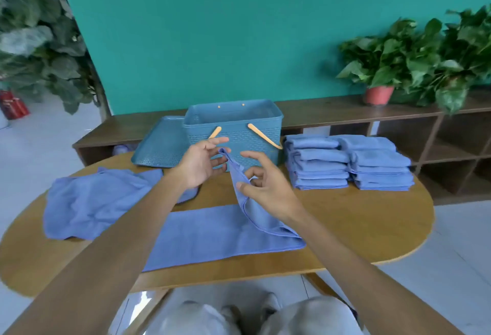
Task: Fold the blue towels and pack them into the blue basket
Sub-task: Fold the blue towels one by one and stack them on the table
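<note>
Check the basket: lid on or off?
Off. The basket stands open-topped, and its lid lies flat on the table beside it.

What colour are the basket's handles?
Light orange-tan, against the blue woven-pattern basket; its handles show clearest in the head view.

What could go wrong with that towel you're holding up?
1. The left hand and right hand pinch only one end of the long towel; a weak grip could let it drop and spoil the fold.
2. The towel's near edge lies close to the table's front edge, so a tug might drag it off.
3. The lifted end hangs right in front of the blue basket and could snag its handle.
</note>
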